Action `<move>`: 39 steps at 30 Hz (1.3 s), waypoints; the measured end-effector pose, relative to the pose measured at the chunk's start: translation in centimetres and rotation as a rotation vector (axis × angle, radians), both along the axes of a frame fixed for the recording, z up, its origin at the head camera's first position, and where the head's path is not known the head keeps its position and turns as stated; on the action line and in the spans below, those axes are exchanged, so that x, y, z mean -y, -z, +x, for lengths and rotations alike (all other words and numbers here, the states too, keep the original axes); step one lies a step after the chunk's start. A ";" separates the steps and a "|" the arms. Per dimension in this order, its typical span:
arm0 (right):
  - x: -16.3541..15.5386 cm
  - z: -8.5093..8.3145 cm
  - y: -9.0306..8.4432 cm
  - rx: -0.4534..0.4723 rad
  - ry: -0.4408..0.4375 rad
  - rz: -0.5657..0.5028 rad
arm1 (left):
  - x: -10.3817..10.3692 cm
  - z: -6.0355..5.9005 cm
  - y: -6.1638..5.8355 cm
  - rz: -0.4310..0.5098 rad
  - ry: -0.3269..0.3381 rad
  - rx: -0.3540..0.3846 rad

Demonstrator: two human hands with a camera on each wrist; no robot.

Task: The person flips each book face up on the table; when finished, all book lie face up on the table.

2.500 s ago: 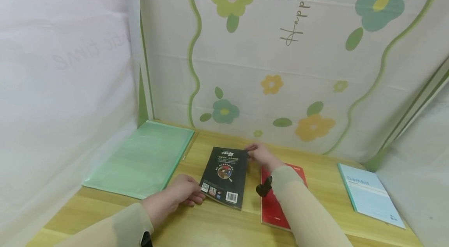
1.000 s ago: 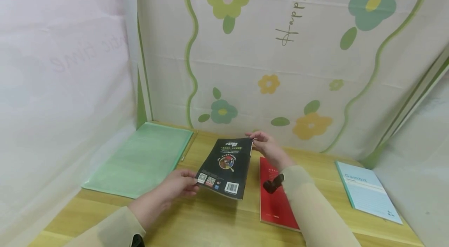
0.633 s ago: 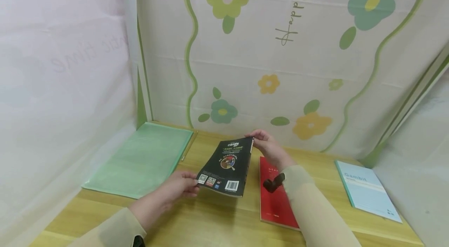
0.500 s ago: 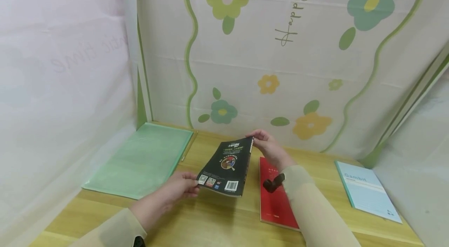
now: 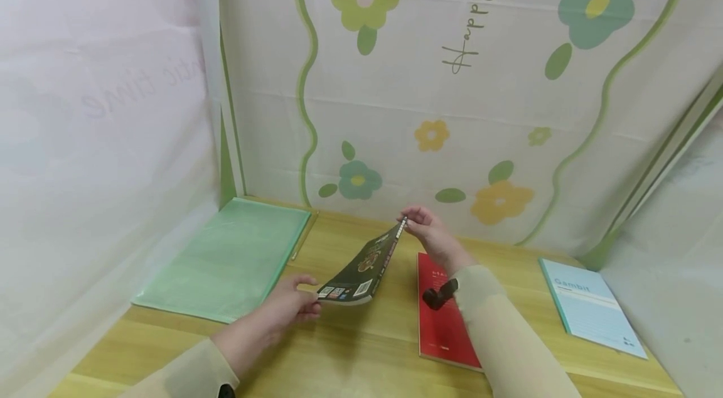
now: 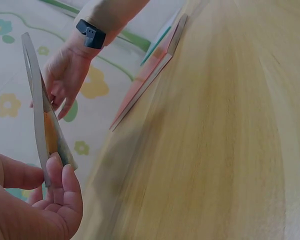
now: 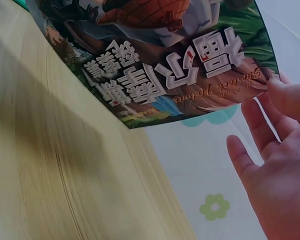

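From the head view, your left hand [image 5: 285,306] pinches the near corner of the dark book [image 5: 361,263] and your right hand [image 5: 430,236] its far corner; it is tilted up off the wooden table [image 5: 350,348], left of the red book [image 5: 443,316]. In the left wrist view, the book [image 6: 40,107] stands edge-on: the flip looks about half done. In the right wrist view, the front cover [image 7: 155,55] faces down, fingers [image 7: 285,97] at its edge.

— What can be read here?
— "Happy" on the flowered backdrop [image 5: 474,27], "Gambit" on the pale blue notebook [image 5: 590,316].
— And the dark book [image 7: 155,60]?
— Large Chinese characters; the small script below is possibly "Sherlock Holmes".
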State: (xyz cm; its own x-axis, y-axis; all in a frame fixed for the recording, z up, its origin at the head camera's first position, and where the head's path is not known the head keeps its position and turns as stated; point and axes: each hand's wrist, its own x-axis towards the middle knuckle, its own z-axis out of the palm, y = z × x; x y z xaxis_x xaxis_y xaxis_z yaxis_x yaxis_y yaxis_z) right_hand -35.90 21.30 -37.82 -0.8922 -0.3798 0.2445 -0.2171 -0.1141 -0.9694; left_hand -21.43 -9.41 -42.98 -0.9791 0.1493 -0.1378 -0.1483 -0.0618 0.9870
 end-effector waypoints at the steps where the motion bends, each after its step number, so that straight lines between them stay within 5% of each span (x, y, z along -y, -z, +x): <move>1: 0.0 0.0 0.0 0.001 0.003 -0.001 | 0.0 0.0 0.0 0.001 0.001 0.003; 21: 0.3 -0.2 -0.3 0.042 0.093 -0.042 | 0.0 0.1 -0.5 0.096 0.152 -0.017; 39: 1.0 -0.3 -0.6 0.035 0.112 0.016 | -0.4 0.4 0.1 0.006 0.049 -0.061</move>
State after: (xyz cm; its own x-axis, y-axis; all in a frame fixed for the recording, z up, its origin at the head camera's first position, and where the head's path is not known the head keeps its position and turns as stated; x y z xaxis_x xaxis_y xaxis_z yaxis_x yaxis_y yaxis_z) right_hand -36.20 20.26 -37.26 -0.9370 -0.2810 0.2073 -0.1938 -0.0753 -0.9781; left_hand -21.03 -9.06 -43.06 -0.9771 0.1983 -0.0766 -0.0906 -0.0622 0.9939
